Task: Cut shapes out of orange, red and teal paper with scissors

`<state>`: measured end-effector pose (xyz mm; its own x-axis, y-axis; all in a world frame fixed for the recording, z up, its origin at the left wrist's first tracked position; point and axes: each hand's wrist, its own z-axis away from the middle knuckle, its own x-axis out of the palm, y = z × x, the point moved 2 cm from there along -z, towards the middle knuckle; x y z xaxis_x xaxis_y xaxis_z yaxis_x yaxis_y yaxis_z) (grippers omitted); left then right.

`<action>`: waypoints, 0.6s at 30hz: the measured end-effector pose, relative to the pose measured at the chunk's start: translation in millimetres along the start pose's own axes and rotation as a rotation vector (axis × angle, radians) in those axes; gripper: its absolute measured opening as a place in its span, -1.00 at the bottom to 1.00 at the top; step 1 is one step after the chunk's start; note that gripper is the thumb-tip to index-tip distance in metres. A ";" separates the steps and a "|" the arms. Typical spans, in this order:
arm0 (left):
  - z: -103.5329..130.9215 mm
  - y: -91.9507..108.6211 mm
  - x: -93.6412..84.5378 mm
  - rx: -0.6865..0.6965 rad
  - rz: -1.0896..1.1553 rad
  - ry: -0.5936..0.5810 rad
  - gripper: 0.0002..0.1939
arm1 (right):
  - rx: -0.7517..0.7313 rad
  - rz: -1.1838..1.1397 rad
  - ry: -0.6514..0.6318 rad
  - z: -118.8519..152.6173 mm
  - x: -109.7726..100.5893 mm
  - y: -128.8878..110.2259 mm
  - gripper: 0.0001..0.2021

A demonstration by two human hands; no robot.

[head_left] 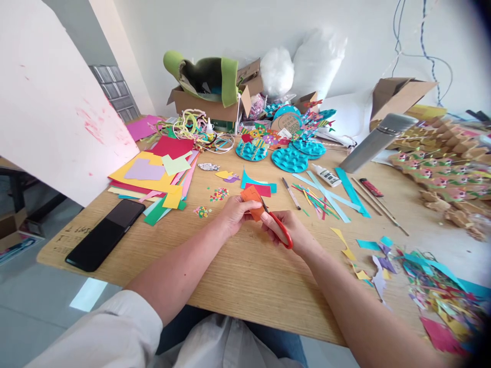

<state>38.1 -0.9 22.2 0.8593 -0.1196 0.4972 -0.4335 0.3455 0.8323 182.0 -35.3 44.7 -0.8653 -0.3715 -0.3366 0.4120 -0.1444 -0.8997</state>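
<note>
My left hand pinches a small piece of orange paper above the middle of the table. In my right hand is a pair of red-handled scissors, its dark blades at the right side of the orange paper. How far the blades are apart is hard to see. Just beyond the hands lie a red paper piece and a teal paper offcut. Small heaps of paper dots sit left of them, near yellow and purple cut-outs. A pen rests to the right.
Coloured paper sheets and a black phone lie at left. Blue round craft pieces, a glue bottle and a grey flask stand or lie farther back. Paper scraps cover the right side.
</note>
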 end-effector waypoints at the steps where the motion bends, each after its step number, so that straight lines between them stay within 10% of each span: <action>1: -0.3 -0.1 -0.1 0.002 -0.002 -0.005 -0.73 | -0.001 0.001 -0.003 0.1 0.0 -0.1 -0.41; 18: -1.6 0.6 -2.0 -0.012 -0.021 -0.021 -0.78 | 0.005 -0.009 0.020 0.7 -1.3 -1.4 -0.41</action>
<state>36.6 1.0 21.4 0.8621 -0.1467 0.4850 -0.4120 0.3543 0.8395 182.8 -35.3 46.7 -0.8746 -0.3514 -0.3340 0.4054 -0.1525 -0.9013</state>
